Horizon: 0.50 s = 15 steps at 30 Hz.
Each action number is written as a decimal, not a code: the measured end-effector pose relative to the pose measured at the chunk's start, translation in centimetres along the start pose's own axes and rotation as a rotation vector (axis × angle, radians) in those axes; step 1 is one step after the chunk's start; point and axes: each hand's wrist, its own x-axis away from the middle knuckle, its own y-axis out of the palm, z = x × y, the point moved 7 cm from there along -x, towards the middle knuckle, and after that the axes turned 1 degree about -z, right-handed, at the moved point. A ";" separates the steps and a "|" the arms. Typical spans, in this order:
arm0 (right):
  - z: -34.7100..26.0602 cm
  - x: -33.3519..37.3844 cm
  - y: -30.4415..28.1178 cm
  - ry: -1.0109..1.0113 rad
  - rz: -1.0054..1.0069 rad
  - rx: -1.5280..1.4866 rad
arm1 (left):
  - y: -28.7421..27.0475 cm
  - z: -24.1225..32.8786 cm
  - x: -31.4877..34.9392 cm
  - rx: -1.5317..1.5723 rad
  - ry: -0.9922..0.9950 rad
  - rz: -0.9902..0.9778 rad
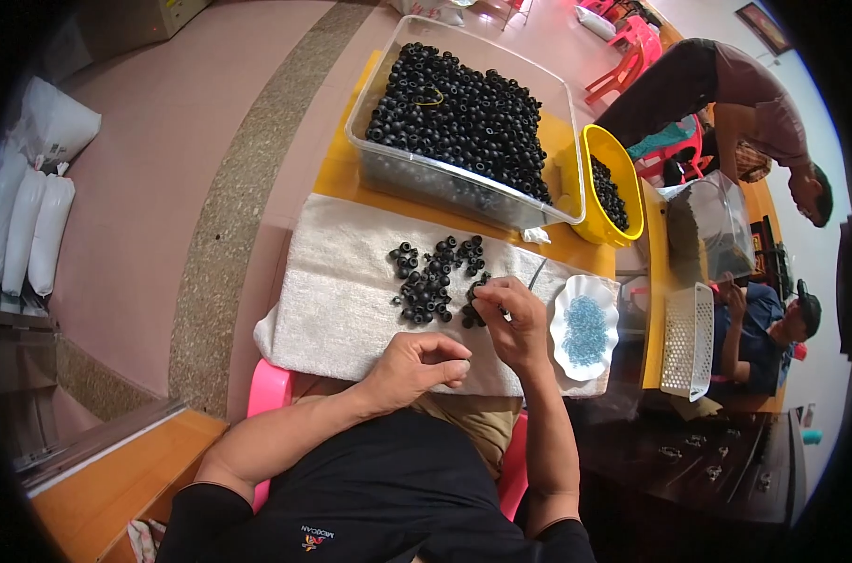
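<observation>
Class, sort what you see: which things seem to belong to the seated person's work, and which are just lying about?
Likely part of the work:
- small black pieces by the right hand
- pale cloth under them
- clear tub and yellow tub, holding similar pieces
- white dish of tiny blue pieces

Probably just lying about:
- white sacks, left
- red chairs, background

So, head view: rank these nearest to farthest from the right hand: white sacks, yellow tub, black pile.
1. Black pile: on the cloth, mostly left of the right hand.
2. Yellow tub: beyond the hand, to its right.
3. White sacks: far left.
</observation>
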 end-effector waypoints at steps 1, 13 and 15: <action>0.0 0.3 -0.1 0.046 0.004 -0.067 | -0.2 -0.1 0.0 0.005 0.000 0.003; -1.8 2.5 0.4 0.096 -0.036 -0.384 | 0.6 0.7 0.1 0.011 0.032 -0.067; -2.2 2.3 0.2 0.078 -0.043 -0.350 | 0.5 0.7 0.0 0.006 0.011 -0.053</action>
